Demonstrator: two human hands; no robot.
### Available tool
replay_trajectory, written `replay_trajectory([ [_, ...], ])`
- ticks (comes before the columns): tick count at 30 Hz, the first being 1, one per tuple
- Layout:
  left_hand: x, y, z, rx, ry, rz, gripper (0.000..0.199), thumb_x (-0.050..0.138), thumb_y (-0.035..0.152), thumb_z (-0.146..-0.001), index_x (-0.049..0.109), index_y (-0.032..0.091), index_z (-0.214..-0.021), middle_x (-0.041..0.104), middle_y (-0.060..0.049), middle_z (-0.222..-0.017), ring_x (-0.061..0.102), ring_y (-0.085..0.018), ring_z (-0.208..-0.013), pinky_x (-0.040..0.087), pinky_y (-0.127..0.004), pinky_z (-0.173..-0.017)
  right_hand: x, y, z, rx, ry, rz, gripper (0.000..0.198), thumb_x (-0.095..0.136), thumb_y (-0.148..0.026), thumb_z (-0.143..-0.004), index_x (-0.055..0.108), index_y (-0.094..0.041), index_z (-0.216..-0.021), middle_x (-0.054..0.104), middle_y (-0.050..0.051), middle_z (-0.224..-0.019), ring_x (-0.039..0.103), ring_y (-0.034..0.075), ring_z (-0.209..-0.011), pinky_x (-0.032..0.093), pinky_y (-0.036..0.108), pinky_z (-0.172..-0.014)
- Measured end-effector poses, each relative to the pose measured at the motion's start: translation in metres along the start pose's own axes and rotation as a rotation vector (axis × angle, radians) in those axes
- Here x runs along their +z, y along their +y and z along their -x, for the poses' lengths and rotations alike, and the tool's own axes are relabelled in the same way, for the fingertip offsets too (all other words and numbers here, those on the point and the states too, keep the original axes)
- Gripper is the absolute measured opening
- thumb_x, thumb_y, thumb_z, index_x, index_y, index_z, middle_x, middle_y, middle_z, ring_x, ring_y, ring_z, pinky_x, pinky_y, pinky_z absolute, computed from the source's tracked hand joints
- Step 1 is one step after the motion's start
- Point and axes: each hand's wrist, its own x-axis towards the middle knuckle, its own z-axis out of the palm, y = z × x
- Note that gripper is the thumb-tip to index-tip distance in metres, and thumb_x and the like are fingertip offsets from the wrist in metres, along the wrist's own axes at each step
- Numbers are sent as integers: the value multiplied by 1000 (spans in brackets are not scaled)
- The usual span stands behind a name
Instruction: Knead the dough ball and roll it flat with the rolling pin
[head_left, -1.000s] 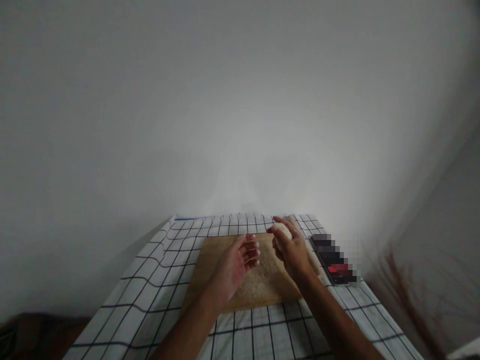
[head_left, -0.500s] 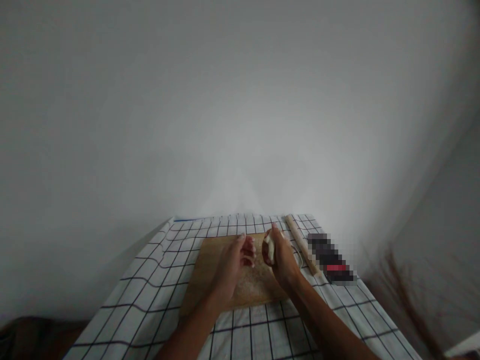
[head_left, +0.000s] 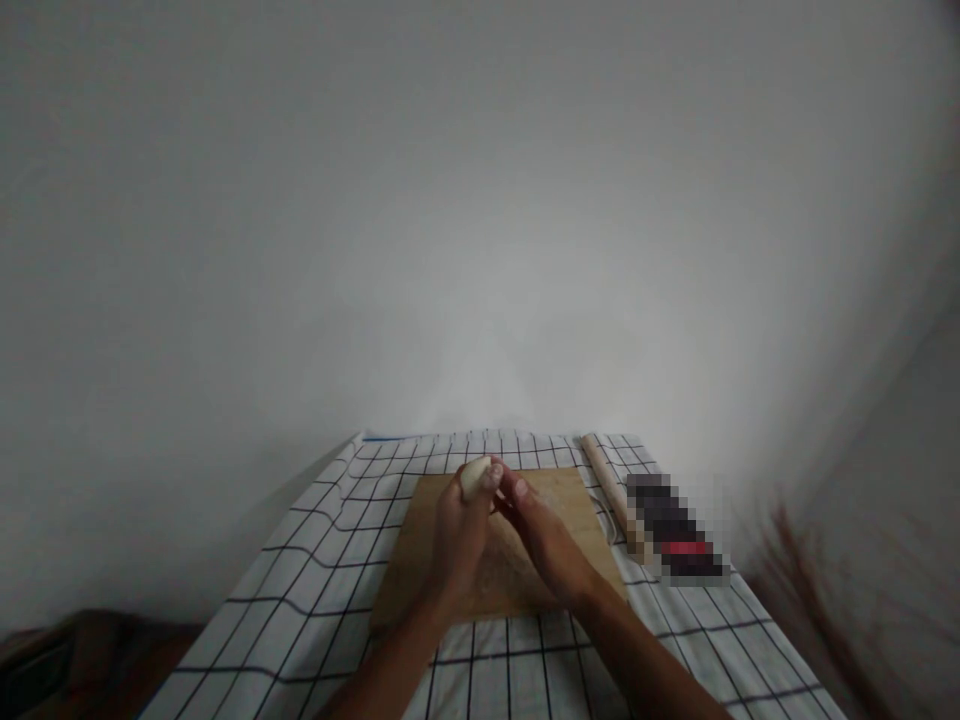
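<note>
A pale lump of dough (head_left: 475, 478) sits in my left hand (head_left: 463, 522), between the thumb and the fingers. My right hand (head_left: 534, 520) meets it from the right, its fingertips close to the left thumb; whether they touch the dough I cannot tell. Under both hands lies a wooden board (head_left: 412, 540), with a whitish dusting on its middle that looks like flour. The fingers of my right hand are bent and partly hidden behind the thumbs.
The board rests on a table with a white checked cloth (head_left: 300, 570). To its right lies a wooden rolling pin (head_left: 606, 480), beside a pixelated dark object with a red patch (head_left: 675, 525). A plain wall (head_left: 480, 250) rises behind the table.
The dough has passed from my right hand to my left. My hands have come together, the right moving left to meet the other. The view has shifted slightly.
</note>
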Motion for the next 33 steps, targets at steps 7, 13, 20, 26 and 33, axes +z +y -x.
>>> replay_trajectory([
  [7,-5,8,-10,-312,62,373,36,72,35,-80,64,17,-110,65,1,-81,53,-6,-52,41,-15,-42,-17,3,-5,-156,255,375,26,52,-41,-98,72,-26,-108,60,7,-133,55,23,-126,50,39,-100],
  [13,-1,21,-1,-478,-86,588,21,69,36,-80,57,18,-79,39,10,-48,28,-2,-31,14,-14,-30,-8,7,-2,-143,171,350,23,52,-37,-98,67,-25,-111,68,5,-114,65,20,-106,55,33,-87],
  [20,-3,15,-2,-411,-33,653,27,62,36,-82,52,18,-64,42,7,-46,36,-6,-33,25,-18,-33,-7,9,3,-71,180,413,30,50,-38,-99,59,-27,-125,65,6,-120,64,21,-111,55,36,-92],
  [26,4,9,-6,-447,-191,707,26,58,39,-88,68,16,-94,71,-8,-89,69,-20,-77,56,-31,-67,-14,10,0,-228,192,613,52,58,-34,-94,46,-30,-144,41,7,-152,39,25,-141,38,46,-115],
  [33,13,10,10,-379,-330,491,19,73,29,-80,73,17,-94,72,-7,-95,67,-18,-87,54,-28,-78,-26,-10,1,-294,83,757,71,71,-28,-84,43,-34,-149,27,5,-163,30,30,-148,31,51,-118],
])
